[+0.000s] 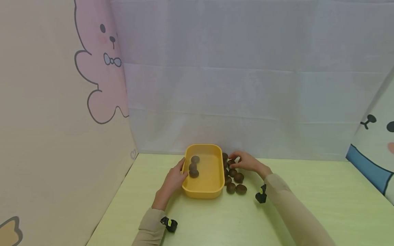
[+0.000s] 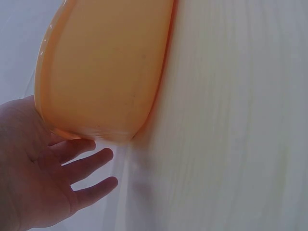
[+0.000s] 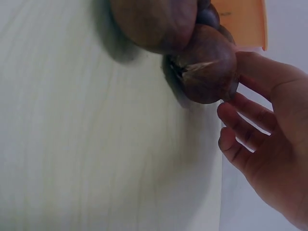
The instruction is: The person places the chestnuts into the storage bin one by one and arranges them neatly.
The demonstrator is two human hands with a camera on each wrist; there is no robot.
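Note:
A yellow tray (image 1: 204, 194) stands on the table with three brown, rounded chestnuts (image 1: 194, 173) in its left part. My left hand (image 1: 173, 179) grips the tray's left rim, thumb over the edge; in the left wrist view several fingers (image 2: 89, 163) spread out below the tray. To the tray's right lies a group of chestnuts (image 1: 238, 177), some against its wall. My right hand (image 1: 246, 162) pinches one at the back of this group. In the right wrist view that chestnut (image 3: 207, 67) has a pale split mark and sits at the thumb and fingertips.
A white curtain-like backdrop (image 1: 209, 85) hangs right behind the tray. The left wall (image 1: 61, 136) carries a pink bear drawing (image 1: 101, 68). The pale green tabletop (image 1: 215, 222) extends in front of the tray and to both sides.

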